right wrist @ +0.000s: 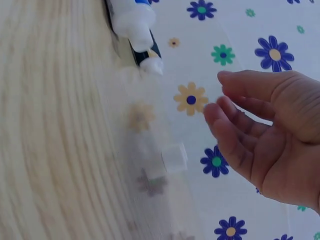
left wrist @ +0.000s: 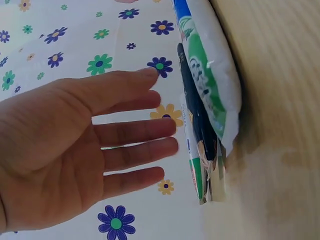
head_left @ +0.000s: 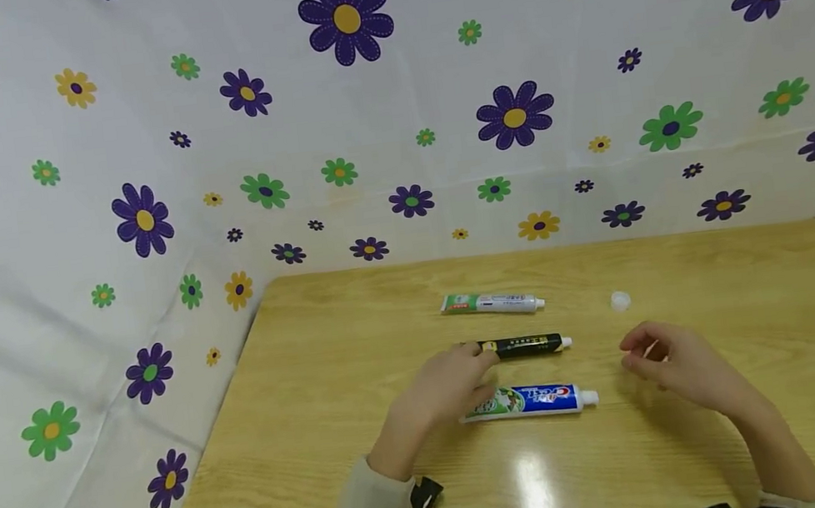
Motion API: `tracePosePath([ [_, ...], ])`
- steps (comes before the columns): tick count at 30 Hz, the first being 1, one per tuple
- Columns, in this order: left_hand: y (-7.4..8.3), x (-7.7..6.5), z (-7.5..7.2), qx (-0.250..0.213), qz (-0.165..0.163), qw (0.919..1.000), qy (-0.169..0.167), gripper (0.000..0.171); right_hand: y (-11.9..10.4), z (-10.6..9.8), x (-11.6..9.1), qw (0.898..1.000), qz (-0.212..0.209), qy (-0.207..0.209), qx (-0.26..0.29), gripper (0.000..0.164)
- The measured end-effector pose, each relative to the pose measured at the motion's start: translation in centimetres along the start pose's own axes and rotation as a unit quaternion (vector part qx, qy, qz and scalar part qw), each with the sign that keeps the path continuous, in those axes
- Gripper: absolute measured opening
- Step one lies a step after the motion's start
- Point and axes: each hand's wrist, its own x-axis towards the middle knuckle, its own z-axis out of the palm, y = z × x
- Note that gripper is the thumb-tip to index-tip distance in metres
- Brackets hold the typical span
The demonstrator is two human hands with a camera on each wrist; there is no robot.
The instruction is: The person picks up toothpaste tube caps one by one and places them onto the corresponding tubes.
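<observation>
Three toothpaste tubes lie in a row on the wooden table, nozzles to the right: a green and white tube (head_left: 504, 302) at the back, a black tube (head_left: 527, 347) in the middle and a blue and green tube (head_left: 545, 399) in front. My left hand (head_left: 443, 386) hovers over the left ends of the black and front tubes. Its fingers are extended and apart from the tubes in the left wrist view. To the right of the nozzles, my right hand (head_left: 680, 365) hangs above the table, fingers loosely bent, holding nothing. Beyond it sits a clear white cap (head_left: 620, 301).
The wooden table (head_left: 308, 441) ends at the back and left against a white cloth (head_left: 416, 60) printed with purple, green and yellow flowers. A dark wrist strap piece (head_left: 426, 495) shows at the left sleeve.
</observation>
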Motion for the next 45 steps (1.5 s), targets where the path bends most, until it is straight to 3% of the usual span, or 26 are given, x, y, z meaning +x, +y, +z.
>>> tracePosePath([
  [3, -0.5, 1.3, -0.6, -0.011, 0.009, 0.9999, 0.008, 0.042, 0.6, -1.0, -0.1, 0.998, -0.008, 0.056, -0.034, 0.03],
  [6, -1.1, 2.7, -0.8, -0.03, 0.016, 0.9994, -0.001, 0.05, 1.5, -1.6, -0.2, 0.995, -0.007, 0.081, -0.058, 0.043],
  [13, -1.7, 5.0, -0.3, -0.041, 0.006, 0.998, -0.047, 0.065, 3.6, -2.2, -0.2, 0.996, 0.03, 0.048, -0.064, 0.064],
  [21, -0.9, 6.8, 0.6, 0.006, 0.026, 0.9976, -0.064, 0.063, 4.4, -2.4, 0.4, 0.997, 0.045, 0.016, -0.063, 0.064],
  [29, -0.8, 7.0, 0.6, -0.012, -0.006, 0.9957, -0.091, 0.065, 3.8, -1.3, 1.8, 0.997, 0.047, -0.008, -0.059, 0.066],
  [41, -1.2, 7.3, 1.6, 0.018, 0.033, 0.9971, -0.066, 0.052, 3.7, -1.1, 2.7, 0.996, 0.062, -0.014, -0.069, 0.054],
  [45, -1.4, 7.1, 1.7, -0.004, 0.034, 0.9978, -0.056, 0.053, 3.4, -0.8, 3.0, 0.995, 0.059, -0.009, -0.074, 0.053],
])
